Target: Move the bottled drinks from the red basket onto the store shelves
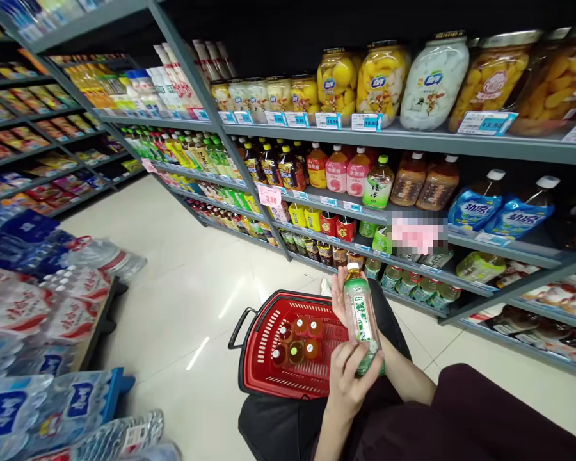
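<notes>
A drink bottle with a white cap and a green-and-white label is tilted in front of me, label side up. My left hand grips its lower end, fingers over the front. Behind the bottle, my right hand supports it; its fingertips show beside the neck, and the palm is hidden. Just left of my hands, a red shopping basket stands on the floor with its black handle folded outward. Inside it stand several bottles with white, yellow-green and other caps, seen from above.
Drink bottles line the shelves ahead, above them large fruit jars. A pink price card hangs on a shelf edge. Packs of bottled water are stacked at left, and snack shelves stand farther back. My dark-clothed legs flank the basket.
</notes>
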{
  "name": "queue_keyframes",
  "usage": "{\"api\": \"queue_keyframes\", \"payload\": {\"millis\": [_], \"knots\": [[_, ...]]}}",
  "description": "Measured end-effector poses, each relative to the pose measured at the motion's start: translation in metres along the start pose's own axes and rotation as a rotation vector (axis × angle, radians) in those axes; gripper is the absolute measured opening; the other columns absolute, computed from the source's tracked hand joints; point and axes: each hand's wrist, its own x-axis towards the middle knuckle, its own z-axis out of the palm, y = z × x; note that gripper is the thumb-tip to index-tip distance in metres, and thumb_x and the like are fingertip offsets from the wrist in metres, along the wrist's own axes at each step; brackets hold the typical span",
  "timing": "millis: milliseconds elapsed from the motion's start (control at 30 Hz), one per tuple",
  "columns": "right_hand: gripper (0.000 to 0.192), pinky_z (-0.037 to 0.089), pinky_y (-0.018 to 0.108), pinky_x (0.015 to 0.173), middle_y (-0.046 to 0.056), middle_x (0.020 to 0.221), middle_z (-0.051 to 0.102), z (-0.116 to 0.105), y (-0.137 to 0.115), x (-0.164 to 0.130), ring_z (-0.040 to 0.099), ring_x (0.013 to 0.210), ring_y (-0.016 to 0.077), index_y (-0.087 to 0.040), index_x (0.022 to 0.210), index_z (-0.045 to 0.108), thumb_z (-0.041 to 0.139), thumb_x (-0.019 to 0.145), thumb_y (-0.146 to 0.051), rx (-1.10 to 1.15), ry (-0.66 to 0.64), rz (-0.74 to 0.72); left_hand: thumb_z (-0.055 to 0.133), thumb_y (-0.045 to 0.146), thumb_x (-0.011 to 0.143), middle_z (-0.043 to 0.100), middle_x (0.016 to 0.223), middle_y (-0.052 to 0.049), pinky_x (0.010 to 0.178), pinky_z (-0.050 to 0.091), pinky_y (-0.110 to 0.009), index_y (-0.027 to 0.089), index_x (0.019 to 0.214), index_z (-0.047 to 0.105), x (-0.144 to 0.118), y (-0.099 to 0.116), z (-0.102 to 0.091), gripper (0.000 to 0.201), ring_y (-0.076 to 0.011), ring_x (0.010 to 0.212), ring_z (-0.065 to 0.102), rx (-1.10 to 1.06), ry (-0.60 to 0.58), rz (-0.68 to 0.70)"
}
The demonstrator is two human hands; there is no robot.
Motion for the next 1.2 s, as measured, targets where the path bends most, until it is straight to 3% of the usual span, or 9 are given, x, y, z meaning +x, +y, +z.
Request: {"api": "queue_keyframes", "payload": {"millis": [200, 400, 633, 767, 867, 967, 1200], "knots": [[0.038, 0.056, 0.054, 0.104, 0.005, 0.128, 0.077, -0.008, 0.010, 0.001, 0.066, 0.131, 0.0252, -0.035, 0.126, 0.071, 0.059, 0.096, -0.056, -0.012, 0.002, 0.010, 0.064, -0.006, 0.088, 0.066, 0.121, -0.009, 0.102, 0.059, -0.042, 0.022, 0.122, 0.073, -0.011, -0.002, -0.001, 0.045, -0.0261, 0.124, 0.059, -0.025, -0.007, -0.008], [0.041, 0.058, 0.054, 0.101, 0.007, 0.125, 0.078, 0.002, 0.000, 0.007, 0.069, 0.125, 0.0269, -0.029, 0.120, 0.071, 0.063, 0.094, -0.059, -0.046, -0.082, 0.080, 0.062, -0.010, 0.078, 0.061, 0.129, -0.010, 0.102, 0.062, -0.050, 0.025, 0.120, 0.070, -0.020, -0.012, -0.005, 0.055, -0.0324, 0.135, 0.056, 0.019, 0.113, -0.128], [0.043, 0.060, 0.055, 0.095, 0.009, 0.128, 0.076, 0.000, -0.014, 0.016, 0.070, 0.121, 0.0291, -0.026, 0.108, 0.072, 0.069, 0.088, -0.063, -0.040, -0.076, 0.043, 0.086, 0.017, 0.075, 0.060, 0.124, -0.012, 0.098, 0.061, -0.049, 0.020, 0.130, 0.055, -0.019, -0.015, -0.003, 0.063, -0.0310, 0.118, 0.065, 0.019, 0.252, -0.465], [0.041, 0.059, 0.056, 0.097, 0.009, 0.131, 0.074, -0.009, -0.021, 0.015, 0.068, 0.125, 0.0309, -0.025, 0.104, 0.073, 0.072, 0.085, -0.061, 0.012, -0.044, 0.050, 0.090, 0.036, 0.072, 0.061, 0.111, -0.008, 0.083, 0.062, -0.042, 0.020, 0.117, 0.056, -0.018, -0.010, 0.004, 0.059, -0.0275, 0.099, 0.069, -0.054, 0.238, -0.706], [0.040, 0.057, 0.059, 0.100, 0.010, 0.134, 0.073, -0.015, -0.028, 0.014, 0.065, 0.128, 0.0330, -0.025, 0.102, 0.073, 0.074, 0.083, -0.060, 0.030, -0.037, 0.046, 0.086, 0.047, 0.073, 0.064, 0.105, -0.007, 0.082, 0.060, -0.040, 0.019, 0.111, 0.059, -0.015, -0.005, 0.008, 0.054, -0.0272, 0.094, 0.069, -0.137, 0.208, -0.902], [0.038, 0.055, 0.061, 0.102, 0.010, 0.136, 0.072, -0.019, -0.033, 0.014, 0.063, 0.132, 0.0337, -0.025, 0.101, 0.072, 0.074, 0.083, -0.059, 0.033, -0.040, 0.012, 0.080, 0.052, 0.077, 0.068, 0.112, -0.010, 0.087, 0.057, -0.039, 0.018, 0.118, 0.061, -0.011, -0.002, 0.010, 0.057, -0.0286, 0.100, 0.068, -0.273, 0.201, -1.087], [0.042, 0.055, 0.063, 0.102, 0.009, 0.133, 0.074, -0.019, -0.037, 0.015, 0.064, 0.131, 0.0367, -0.025, 0.098, 0.073, 0.087, 0.071, -0.054, 0.053, -0.098, 0.009, 0.065, 0.072, 0.087, 0.073, 0.104, -0.010, 0.089, 0.055, -0.038, 0.015, 0.112, 0.070, -0.024, -0.009, 0.014, 0.063, -0.0307, 0.099, 0.069, -0.580, 0.216, -1.267]]}}
